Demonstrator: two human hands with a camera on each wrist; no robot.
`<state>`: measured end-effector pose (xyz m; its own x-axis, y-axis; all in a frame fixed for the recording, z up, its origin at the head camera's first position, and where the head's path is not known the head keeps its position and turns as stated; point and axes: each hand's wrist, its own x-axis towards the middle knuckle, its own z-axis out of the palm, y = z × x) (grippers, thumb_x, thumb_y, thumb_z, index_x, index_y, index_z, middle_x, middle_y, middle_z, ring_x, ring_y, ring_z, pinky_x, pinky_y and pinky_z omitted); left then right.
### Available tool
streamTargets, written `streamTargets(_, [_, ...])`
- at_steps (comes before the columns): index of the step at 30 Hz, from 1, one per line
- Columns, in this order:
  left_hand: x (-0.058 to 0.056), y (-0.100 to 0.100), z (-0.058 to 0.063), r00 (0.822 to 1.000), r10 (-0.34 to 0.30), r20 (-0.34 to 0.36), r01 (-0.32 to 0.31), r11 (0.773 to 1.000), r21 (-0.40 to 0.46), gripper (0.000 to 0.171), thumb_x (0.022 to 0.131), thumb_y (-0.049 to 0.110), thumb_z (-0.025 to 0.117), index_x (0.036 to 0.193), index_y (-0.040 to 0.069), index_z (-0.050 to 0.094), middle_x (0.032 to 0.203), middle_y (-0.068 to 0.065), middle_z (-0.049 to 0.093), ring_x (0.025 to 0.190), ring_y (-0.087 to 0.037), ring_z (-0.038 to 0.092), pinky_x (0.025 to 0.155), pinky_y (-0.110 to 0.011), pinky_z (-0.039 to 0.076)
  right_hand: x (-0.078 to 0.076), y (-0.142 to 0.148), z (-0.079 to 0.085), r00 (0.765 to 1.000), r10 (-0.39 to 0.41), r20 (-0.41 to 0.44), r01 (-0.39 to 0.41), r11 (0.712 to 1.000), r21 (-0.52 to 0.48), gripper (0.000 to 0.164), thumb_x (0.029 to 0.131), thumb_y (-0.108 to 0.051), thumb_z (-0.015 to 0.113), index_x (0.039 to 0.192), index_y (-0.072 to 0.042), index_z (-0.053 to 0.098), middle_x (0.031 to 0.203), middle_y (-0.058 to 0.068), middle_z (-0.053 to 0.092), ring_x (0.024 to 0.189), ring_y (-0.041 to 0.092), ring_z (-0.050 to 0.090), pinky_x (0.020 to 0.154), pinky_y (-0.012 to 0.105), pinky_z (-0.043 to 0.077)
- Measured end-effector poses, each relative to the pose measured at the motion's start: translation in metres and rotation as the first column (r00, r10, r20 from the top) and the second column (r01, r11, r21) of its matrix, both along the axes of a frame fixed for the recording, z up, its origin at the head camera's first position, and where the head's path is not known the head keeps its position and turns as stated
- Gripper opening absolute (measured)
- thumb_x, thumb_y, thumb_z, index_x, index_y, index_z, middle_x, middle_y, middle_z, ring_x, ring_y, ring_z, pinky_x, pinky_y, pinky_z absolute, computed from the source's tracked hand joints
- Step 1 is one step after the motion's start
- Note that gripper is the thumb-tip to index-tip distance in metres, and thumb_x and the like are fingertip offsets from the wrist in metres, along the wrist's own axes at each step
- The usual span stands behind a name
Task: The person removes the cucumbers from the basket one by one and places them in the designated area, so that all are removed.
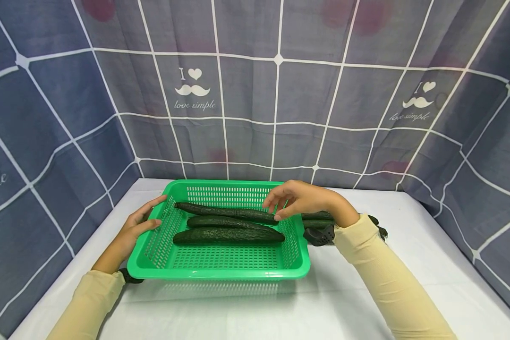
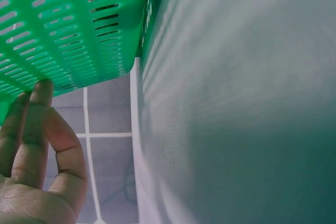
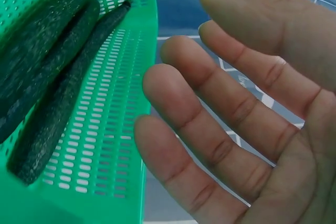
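Three bumpy cucumbers share a slotted plastic basket, left grip pinching it, right grip apart

Creased pale yellow sleeves and black wrist-worn devices

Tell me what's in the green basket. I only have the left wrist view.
Observer: Three cucumbers, lying side by side.
Operator: Right hand holding one?
Observer: No. The right hand is at the right end of the green basket; its fingers hold nothing.
Operator: Any outside?
Observer: Yes, more cucumbers lie to its right, partly hidden by the right arm; can't give a sure count.
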<state>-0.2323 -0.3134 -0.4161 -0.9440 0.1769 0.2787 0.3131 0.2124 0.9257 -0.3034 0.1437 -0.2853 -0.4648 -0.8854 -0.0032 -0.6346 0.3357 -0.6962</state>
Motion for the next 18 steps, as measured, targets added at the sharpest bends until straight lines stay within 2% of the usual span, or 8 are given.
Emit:
streamTargets(7, [-0.001, 0.0, 0.0, 1.0, -0.003, 0.011, 0.003, 1.0, -0.012, 0.066, 0.104, 0.004, 0.059, 0.168, 0.018, 0.044, 0.179, -0.012, 0.02, 0.162, -0.054, -0.004, 0.12, -0.081, 0.005, -0.007, -0.02, 0.001, 0.999, -0.003, 0.039, 0.002, 0.999, 0.033, 0.032, 0.097, -0.004, 0.077, 0.128, 0.002, 0.072, 0.114, 0.005, 0.074, 0.105, 0.021, 0.073, 0.096, 0.041, 0.058])
streamTargets(12, [0.0, 0.0, 0.001, 1.0, 0.002, 0.023, -0.001, 1.0, -0.026, 0.067, 0.105, 0.005, 0.058, 0.169, 0.015, 0.041, 0.179, -0.01, 0.02, 0.163, -0.053, -0.004, 0.119, -0.08, 0.007, -0.011, -0.034, -0.002, 0.997, -0.026, 0.073, 0.022, 0.998, 0.064, 0.035, 0.096, -0.001, 0.077, 0.131, 0.002, 0.072, 0.116, 0.007, 0.075, 0.11, 0.028, 0.072, 0.092, 0.036, 0.058])
streamTargets(15, [0.0, 0.0, 0.002, 1.0, 0.005, 0.027, -0.004, 1.0, -0.021, 0.067, 0.105, 0.005, 0.058, 0.169, 0.017, 0.042, 0.179, -0.011, 0.019, 0.163, -0.052, -0.004, 0.12, -0.08, 0.006, -0.015, -0.041, -0.007, 0.995, -0.027, 0.101, 0.019, 0.997, 0.08, 0.037, 0.096, 0.001, 0.076, 0.133, 0.003, 0.071, 0.118, 0.014, 0.074, 0.107, 0.031, 0.072, 0.088, 0.033, 0.058])
streamTargets(18, [0.0, 0.0, 0.002, 1.0, 0.009, 0.025, -0.008, 1.0, -0.015, 0.067, 0.104, 0.005, 0.058, 0.168, 0.019, 0.044, 0.179, -0.015, 0.018, 0.163, -0.053, -0.004, 0.12, -0.08, 0.006, -0.019, -0.047, -0.012, 0.993, -0.032, 0.115, 0.021, 0.995, 0.094, 0.039, 0.097, 0.001, 0.076, 0.135, 0.003, 0.07, 0.121, 0.021, 0.073, 0.102, 0.028, 0.073, 0.086, 0.031, 0.057])
